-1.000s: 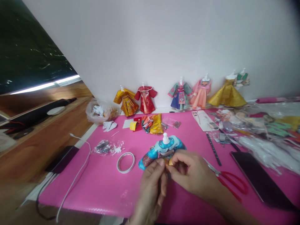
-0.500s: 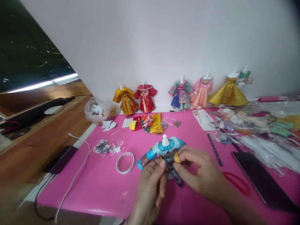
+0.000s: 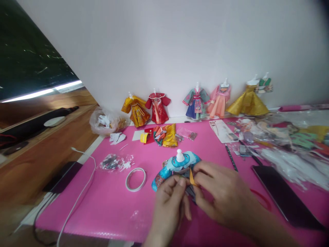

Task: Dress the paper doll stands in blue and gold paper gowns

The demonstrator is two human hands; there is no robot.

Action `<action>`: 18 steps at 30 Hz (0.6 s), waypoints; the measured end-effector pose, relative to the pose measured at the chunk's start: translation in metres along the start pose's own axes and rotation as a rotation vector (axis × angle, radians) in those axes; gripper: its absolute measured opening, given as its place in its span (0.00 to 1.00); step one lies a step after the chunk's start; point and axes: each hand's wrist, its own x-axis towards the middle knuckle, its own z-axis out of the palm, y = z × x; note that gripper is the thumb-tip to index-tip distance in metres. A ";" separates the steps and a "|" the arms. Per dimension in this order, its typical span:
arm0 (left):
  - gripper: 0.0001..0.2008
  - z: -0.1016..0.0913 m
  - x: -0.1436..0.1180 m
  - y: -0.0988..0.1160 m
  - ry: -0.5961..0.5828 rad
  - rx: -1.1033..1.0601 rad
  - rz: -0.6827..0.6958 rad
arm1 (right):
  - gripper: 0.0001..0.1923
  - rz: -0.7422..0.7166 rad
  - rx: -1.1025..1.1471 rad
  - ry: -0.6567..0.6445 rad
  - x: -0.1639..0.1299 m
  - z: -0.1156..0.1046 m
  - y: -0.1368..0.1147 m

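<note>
A small blue paper doll dress (image 3: 169, 166) on a white mannequin bust sits upright on the pink mat (image 3: 115, 202), just beyond my hands. My left hand (image 3: 169, 202) pinches the dress front from below. My right hand (image 3: 223, 195) comes in from the right and pinches a small yellow-orange paper piece (image 3: 191, 176) against the dress waist. The lower part of the dress is hidden behind my fingers.
A roll of double-sided tape (image 3: 135, 179) lies left of the dress. Red scissors (image 3: 262, 200) and a dark phone (image 3: 280, 197) lie to the right. Several finished doll dresses (image 3: 158, 108) stand along the wall. Paper scraps (image 3: 164, 134), plastic bags (image 3: 288, 144) and a white cable (image 3: 79, 192) lie around.
My hands have shifted a little on the dress front, the right hand moving left and covering more of the scissors. The yellow piece now stands more upright at the waist.
</note>
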 end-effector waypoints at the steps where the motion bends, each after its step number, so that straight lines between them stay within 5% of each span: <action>1: 0.20 0.000 0.000 0.000 0.012 0.049 0.024 | 0.06 -0.007 -0.050 -0.001 -0.001 0.000 -0.001; 9: 0.17 0.001 0.002 0.013 0.078 0.384 0.163 | 0.10 -0.103 -0.155 0.032 -0.006 -0.003 -0.009; 18: 0.20 0.007 0.003 0.022 0.063 0.285 0.114 | 0.11 -0.104 -0.037 0.081 -0.011 0.007 -0.012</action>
